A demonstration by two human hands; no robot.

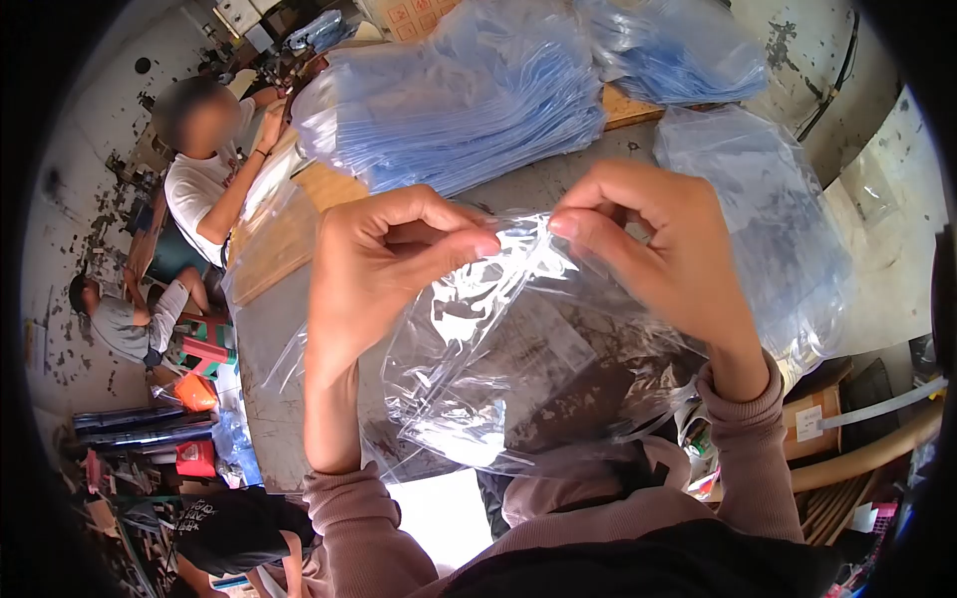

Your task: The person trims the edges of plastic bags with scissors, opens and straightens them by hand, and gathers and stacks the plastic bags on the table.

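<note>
A clear plastic bag (469,329) hangs between my two hands over the table. My left hand (389,259) pinches its top edge between thumb and forefinger. Close beside it, my right hand (648,239) grips the same edge in a pinch, the fingertips a short gap apart. Light glares off the creased film, and the worn table top shows through it. Behind my hands lies a thick stack of bluish plastic bags (459,110). To the right of my right hand, more flat bluish plastic sheets (748,219) drape over the table.
Another pile of bluish plastic (678,50) lies at the back right. One person in a white shirt (204,189) sits at the table's left; another sits farther off (130,319). Someone in a black cap (234,533) is at lower left. A cardboard box (812,424) stands at right.
</note>
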